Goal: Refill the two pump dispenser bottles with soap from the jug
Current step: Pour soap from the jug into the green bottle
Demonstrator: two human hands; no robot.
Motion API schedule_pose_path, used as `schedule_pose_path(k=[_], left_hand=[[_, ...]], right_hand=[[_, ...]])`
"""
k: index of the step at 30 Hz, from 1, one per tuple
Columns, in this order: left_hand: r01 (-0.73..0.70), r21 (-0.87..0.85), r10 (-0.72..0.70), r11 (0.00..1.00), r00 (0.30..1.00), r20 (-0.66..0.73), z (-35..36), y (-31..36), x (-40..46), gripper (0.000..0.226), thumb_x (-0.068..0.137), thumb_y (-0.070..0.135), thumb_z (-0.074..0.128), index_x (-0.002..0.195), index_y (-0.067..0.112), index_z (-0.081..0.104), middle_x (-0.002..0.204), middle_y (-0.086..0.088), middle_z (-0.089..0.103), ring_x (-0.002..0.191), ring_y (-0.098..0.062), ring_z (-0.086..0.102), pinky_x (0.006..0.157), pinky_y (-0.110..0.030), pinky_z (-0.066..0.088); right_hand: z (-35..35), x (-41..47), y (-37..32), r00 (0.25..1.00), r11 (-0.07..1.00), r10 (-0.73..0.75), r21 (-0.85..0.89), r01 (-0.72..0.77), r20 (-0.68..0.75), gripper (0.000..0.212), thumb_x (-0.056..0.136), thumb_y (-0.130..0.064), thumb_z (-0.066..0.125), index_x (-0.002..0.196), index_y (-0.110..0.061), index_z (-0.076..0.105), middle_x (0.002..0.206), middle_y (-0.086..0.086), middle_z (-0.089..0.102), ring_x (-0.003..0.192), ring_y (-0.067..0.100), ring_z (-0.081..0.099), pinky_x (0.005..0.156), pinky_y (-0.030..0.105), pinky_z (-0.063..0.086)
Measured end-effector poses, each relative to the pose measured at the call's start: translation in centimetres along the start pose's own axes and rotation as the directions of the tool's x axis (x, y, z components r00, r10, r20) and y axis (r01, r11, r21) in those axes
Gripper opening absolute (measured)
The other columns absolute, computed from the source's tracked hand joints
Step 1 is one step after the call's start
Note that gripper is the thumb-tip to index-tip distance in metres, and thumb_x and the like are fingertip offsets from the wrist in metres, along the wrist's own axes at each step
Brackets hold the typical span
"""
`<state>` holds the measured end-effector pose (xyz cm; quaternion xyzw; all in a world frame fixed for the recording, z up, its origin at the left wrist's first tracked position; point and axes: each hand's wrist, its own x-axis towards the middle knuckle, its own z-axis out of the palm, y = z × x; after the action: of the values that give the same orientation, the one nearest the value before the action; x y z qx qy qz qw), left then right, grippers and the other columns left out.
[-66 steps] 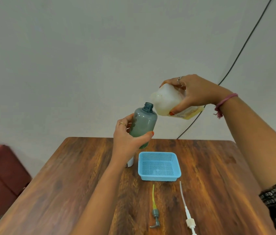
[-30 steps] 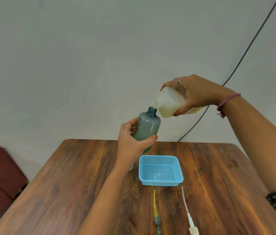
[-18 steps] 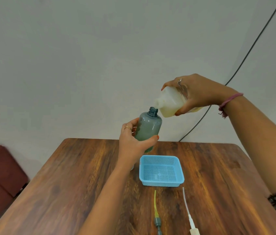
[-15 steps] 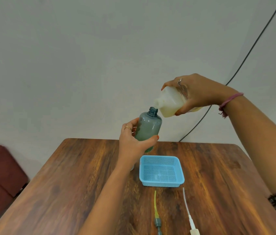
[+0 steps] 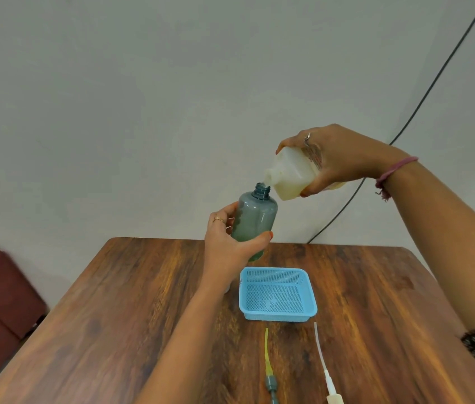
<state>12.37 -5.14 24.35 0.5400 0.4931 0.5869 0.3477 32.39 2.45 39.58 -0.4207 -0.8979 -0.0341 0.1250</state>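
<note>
Above the worktop [image 5: 143, 301], left hand [image 5: 227, 243] grips bottle [image 5: 255, 220], right hand [image 5: 338, 158] grips tilted jug [image 5: 291, 177]; misaligned spout risks spilling soap.

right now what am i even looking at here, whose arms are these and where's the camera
The camera sits on a person's head, looking forward and down, so the arms are that person's own. There is no machine. The left hand holds a grey-green bottle upright in the air, its pump off. The right hand grips a whitish jug, tipped so its spout sits at the bottle's open neck; I can't see soap flowing. Below is a wooden table. On it lie an empty blue basket and, nearer the camera, two removed pumps with long tubes, one grey and one white.
</note>
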Motion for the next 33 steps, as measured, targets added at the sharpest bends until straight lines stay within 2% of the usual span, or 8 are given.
schedule_pose_path(k=[10,18,33], left_hand=[[0.009,-0.012,-0.009,1.0,1.0,0.002,0.05,-0.18,0.09,0.072,0.066,0.019,0.089,0.12,0.038,0.044,0.125,0.006,0.051,0.106,-0.004,0.055,0.064,-0.008,0.052],[0.007,-0.019,-0.007,1.0,1.0,0.003,0.05,-0.12,-0.03,0.073,0.066,0.018,0.089,0.12,0.038,0.044,0.125,0.005,0.051,0.107,-0.006,0.055,0.064,-0.009,0.052],[0.013,-0.025,-0.013,1.0,1.0,0.005,0.2,-0.17,-0.27,0.074,0.066,0.018,0.089,0.121,0.037,0.044,0.125,0.005,0.051,0.105,-0.006,0.055,0.061,-0.008,0.051]], right_hand=[[0.16,0.12,0.17,1.0,1.0,0.006,-0.005,-0.006,0.009,0.08,0.058,-0.033,0.089,0.129,-0.036,0.052,0.115,-0.006,0.061,0.096,0.013,0.053,0.08,0.026,0.043],[0.06,0.07,0.07,1.0,1.0,0.004,-0.005,-0.004,0.004,0.08,0.057,-0.032,0.089,0.129,-0.035,0.053,0.11,-0.011,0.057,0.095,0.011,0.052,0.079,0.024,0.04],[0.01,-0.24,-0.11,1.0,1.0,0.006,-0.001,-0.006,0.009,0.081,0.057,-0.031,0.089,0.129,-0.035,0.053,0.111,-0.01,0.058,0.097,0.012,0.053,0.082,0.027,0.043]])
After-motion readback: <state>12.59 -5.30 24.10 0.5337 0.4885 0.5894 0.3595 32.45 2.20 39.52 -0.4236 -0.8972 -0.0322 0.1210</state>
